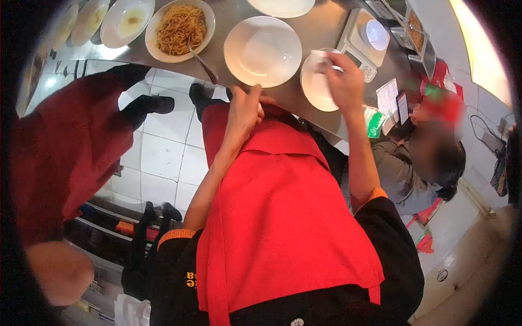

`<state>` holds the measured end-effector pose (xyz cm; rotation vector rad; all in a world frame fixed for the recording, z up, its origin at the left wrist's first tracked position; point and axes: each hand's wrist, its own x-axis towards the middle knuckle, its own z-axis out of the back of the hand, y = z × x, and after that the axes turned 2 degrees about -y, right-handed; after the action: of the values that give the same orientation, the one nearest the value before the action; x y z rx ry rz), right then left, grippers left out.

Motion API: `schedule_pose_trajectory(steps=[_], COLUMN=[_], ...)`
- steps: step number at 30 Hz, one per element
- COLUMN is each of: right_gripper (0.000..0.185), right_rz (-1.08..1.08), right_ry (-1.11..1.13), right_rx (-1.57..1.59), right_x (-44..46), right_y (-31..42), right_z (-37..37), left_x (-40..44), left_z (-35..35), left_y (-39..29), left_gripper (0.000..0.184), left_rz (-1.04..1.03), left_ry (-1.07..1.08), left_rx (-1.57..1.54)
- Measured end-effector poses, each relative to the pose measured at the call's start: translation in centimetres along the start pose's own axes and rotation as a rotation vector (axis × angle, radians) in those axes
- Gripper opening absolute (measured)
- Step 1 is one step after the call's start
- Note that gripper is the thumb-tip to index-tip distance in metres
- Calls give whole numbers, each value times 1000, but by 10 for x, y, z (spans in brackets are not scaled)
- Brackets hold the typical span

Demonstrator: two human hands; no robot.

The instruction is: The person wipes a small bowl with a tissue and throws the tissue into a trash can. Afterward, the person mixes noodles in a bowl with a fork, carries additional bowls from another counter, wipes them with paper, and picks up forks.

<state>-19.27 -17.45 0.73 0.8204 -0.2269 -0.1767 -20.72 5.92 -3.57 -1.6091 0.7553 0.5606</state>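
My left hand (246,115) is just below the near rim of a large white bowl (261,51), in front of my red apron (288,217). Its fingers are apart, and I see nothing held in them. My right hand (347,84) is closed over a smaller white dish (312,89), gripping a small white thing (321,56) that is too blurred to name. To the left, a white plate of noodles (182,30) has a metal utensil (204,65) leaning over its near rim.
Several shallow white bowls (128,22) line the steel counter (228,11) at the left. A kitchen scale (359,46) with a small cup (376,35) stands at the right. A person (399,168) holds a phone (402,107) there; another in dark red (76,141) is at left.
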Motion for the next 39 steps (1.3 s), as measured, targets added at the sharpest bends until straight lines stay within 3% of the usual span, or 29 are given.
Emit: schedule_pose_trajectory(steps=[1, 3, 5, 7, 9, 10, 12, 13, 15, 16, 19, 20, 23, 24, 27, 31, 33, 34, 37, 38, 39], right_gripper=[22, 21, 22, 23, 22, 22, 20, 20, 19, 19, 17, 16, 14, 15, 15, 20, 25, 27, 26, 26, 26], right_rz=[-89, -155, -16, -23, 156, 147, 218, 214, 47, 26, -54, -8, 120, 5, -71, 38, -420, -495, -577, -408, -409], right_ry=[-49, -85, -94, -117, -131, -138, 99, 92, 418, 451, 254, 83, 20, 147, 308, 304, 397, 336, 170, 44, 33], right_rx=[-79, -186, -487, -439, -334, -333, -175, -176, -193, -268, -434, -337, -487, -434, -411, -206, 18, 185, -51, -111, -108], right_x=[-7, -23, -30, -26, -21, -27, -43, -47, -53, -54, -34, -31, -43, -55, -69, -58, -52, -54, -49, -54, -60], right_y=[2, -40, -65, -66, -61, -57, -48, -46, -49, -52, -62, -64, -47, -50, -26, -25, -16, -20, -8, -30, -49], right_z=[19, 29, 29, 9, -8, -14, -20, -11, 18, 29, 31, 21, 3, 5, 12, 16, 37, 43, 53, 38, 22], left_x=[-3, -6, -2, 12, 32, 27, 24, 22, 15, 11, 9, 9, 8, 11, 14, 14, 14, 13, 6, 5, 7], left_z=[-4, -22, -54, -79, -92, -98, -99, -100, -102, -103, -102, -101, -104, -105, -104, -103, -105, -103, -96, -96, -97], left_y=[8, 20, 15, 22, 43, 33, 30, 28, 23, 21, 20, 20, 16, 18, 27, 30, 30, 27, 21, 23, 29], left_gripper=[50, 55, 52, 50, 42, 37, 36, 35, 33, 32, 31, 30, 31, 31, 31, 32, 32, 35, 38, 38, 37], left_rz=[-3, 24, 1, -22, -348, -195, -224, -253, -222, -194, -192, -217, -167, -173, -149, -213, -158, -125, -17, -21, -21], left_ry=[6, 367, 390, 409, 372, 294, 275, 247, 257, 254, 253, 253, 224, 222, 183, 196, 213, 249, 266, 269, 253], left_rx=[14, 239, 329, 420, 518, 480, 481, 465, 450, 454, 456, 445, 392, 393, 342, 329, 230, 217, 204, 212, 201])
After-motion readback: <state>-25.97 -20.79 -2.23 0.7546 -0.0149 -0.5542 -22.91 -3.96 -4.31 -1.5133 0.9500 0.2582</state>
